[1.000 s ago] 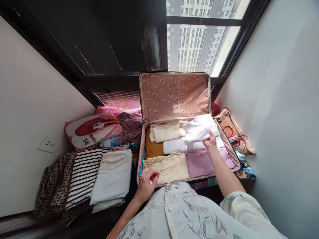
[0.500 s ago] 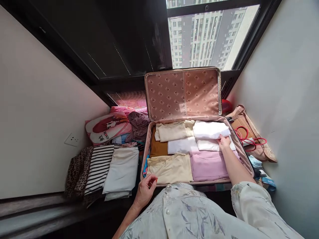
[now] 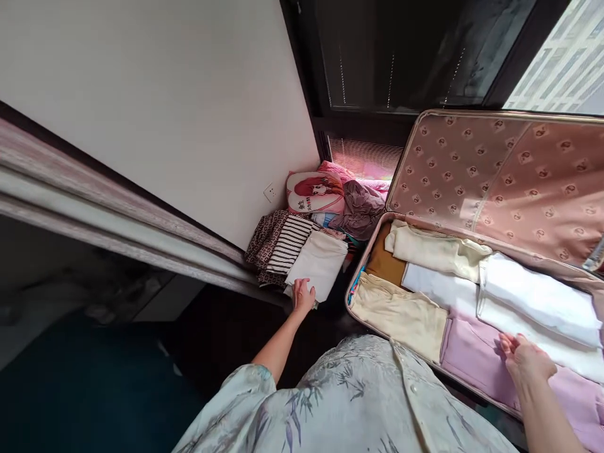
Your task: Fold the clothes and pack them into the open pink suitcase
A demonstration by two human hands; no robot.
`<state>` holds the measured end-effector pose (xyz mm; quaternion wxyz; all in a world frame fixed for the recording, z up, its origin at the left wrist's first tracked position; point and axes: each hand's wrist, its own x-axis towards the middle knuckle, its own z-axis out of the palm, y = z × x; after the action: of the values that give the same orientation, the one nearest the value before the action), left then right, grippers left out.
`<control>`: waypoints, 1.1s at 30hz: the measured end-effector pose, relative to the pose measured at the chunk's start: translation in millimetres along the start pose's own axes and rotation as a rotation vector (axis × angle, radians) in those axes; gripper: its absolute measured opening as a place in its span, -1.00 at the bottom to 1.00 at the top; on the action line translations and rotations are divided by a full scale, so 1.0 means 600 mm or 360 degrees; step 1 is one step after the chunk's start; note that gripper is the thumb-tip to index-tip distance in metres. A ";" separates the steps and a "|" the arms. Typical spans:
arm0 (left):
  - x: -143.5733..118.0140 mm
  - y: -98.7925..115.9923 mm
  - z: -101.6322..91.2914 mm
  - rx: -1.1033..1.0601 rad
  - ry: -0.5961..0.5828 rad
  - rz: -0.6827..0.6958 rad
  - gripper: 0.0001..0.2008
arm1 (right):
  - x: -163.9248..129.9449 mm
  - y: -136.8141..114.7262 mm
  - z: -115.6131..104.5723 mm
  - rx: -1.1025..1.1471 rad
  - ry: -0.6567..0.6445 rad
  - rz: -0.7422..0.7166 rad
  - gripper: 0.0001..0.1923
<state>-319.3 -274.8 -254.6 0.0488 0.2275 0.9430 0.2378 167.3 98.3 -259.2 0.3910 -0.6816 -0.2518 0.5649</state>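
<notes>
Lying left of the suitcase (image 3: 500, 176), white cloth (image 3: 321, 261) is being touched by the left hand (image 3: 302, 297), pinch unclear; right hand (image 3: 528, 360), half-curled, empty, is being held over lilac fabric (image 3: 476, 352). Unfolding is being risked by any single-layer pull.

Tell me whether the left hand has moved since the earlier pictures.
Yes: judged against the suitcase, the left hand has moved left, from its near-left corner to the folded white cloth outside it.
</notes>
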 end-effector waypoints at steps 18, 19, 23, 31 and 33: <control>0.085 0.010 -0.003 0.0057 -0.0436 0.0139 -0.76 | -0.311 0.012 0.239 -0.0248 -0.0653 -0.0116 -0.47; 0.099 0.009 -0.014 0.0045 -0.0427 0.0115 -0.78 | -0.330 0.014 0.255 -0.0296 -0.0771 -0.0087 -0.47; 0.132 0.014 -0.064 -0.0017 -0.0394 0.0107 -0.78 | -0.415 0.037 0.345 -0.0532 -0.1448 0.0102 -0.52; 0.052 0.059 -0.169 -0.0388 -0.0414 0.0626 -0.78 | -0.521 0.122 0.564 -0.0678 -0.1718 0.0761 -0.55; 0.012 0.072 -0.188 -0.0515 -0.0536 0.0821 -0.80 | -0.528 0.140 0.588 -0.0672 -0.1746 0.0715 -0.60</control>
<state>-330.5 -285.7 -134.4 0.1774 0.4837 0.7833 0.3478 -256.6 -110.3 -166.4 -0.0663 -0.3914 -0.3726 0.8388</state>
